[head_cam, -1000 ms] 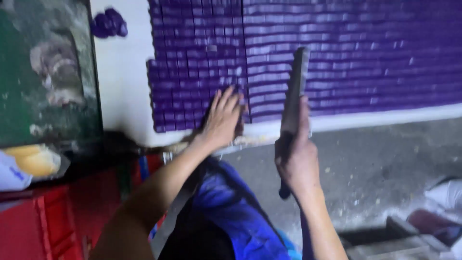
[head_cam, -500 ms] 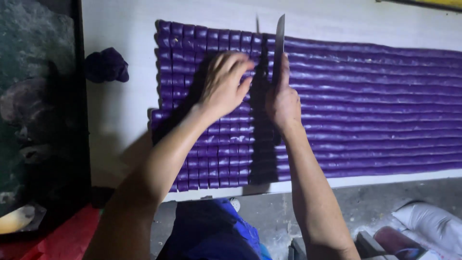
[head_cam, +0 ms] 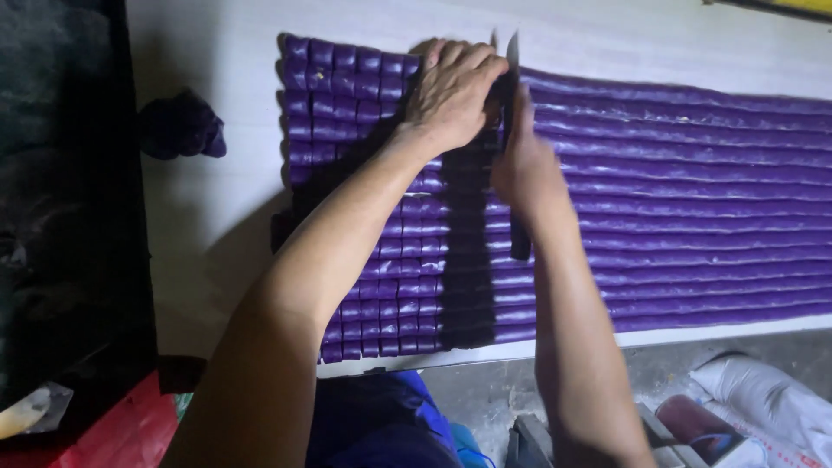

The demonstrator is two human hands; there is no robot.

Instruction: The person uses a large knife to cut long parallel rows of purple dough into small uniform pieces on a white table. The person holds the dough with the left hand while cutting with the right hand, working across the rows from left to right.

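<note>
Our right hand point(head_cam: 524, 169) grips the long knife point(head_cam: 513, 65), blade across the purple strips point(head_cam: 693, 182); our left hand point(head_cam: 451, 91) presses flat, fingers open, on cut pieces point(head_cam: 364, 95).

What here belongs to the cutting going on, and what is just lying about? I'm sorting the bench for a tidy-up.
In use:
left hand, pressing on the cut purple pieces
right hand, gripping the knife
uncut purple strips
white board

Lying about:
purple lump left of the rows
red crate
white bags on the floor
</note>
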